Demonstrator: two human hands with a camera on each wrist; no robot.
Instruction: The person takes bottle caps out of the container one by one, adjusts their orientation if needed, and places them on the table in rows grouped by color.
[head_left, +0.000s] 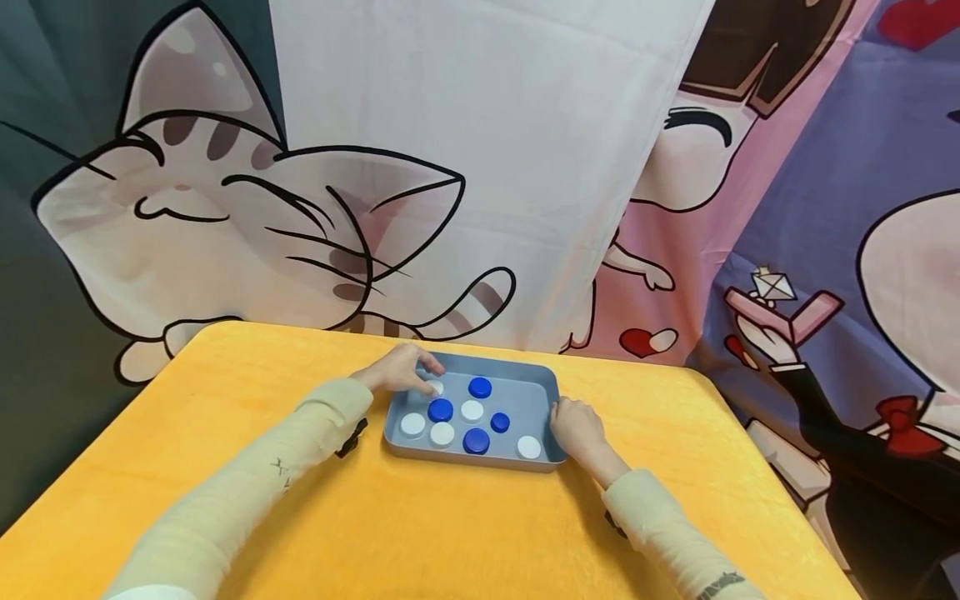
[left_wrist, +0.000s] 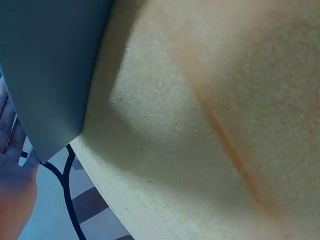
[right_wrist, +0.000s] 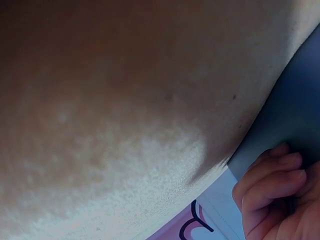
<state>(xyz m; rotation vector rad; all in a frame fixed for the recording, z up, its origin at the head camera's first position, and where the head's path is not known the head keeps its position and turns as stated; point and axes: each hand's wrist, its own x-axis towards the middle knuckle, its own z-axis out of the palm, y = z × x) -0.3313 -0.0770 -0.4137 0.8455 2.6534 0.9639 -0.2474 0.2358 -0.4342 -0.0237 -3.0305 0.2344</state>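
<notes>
A grey-blue rectangular tray lies on the table with several round, flat blue and white discs in it. My left hand reaches over the tray's left rim, its thumb beside a white disc that it partly hides. Its fingers look spread and fairly straight in the left wrist view. At the tray's right end my right hand grips the rim, with its fingers curled against the tray wall. Between the hands lie a blue disc, a white disc and others.
A yellow cloth covers the table. Behind it hangs a curtain printed with a cartoon cat and figures. The table's far edge runs close behind the tray.
</notes>
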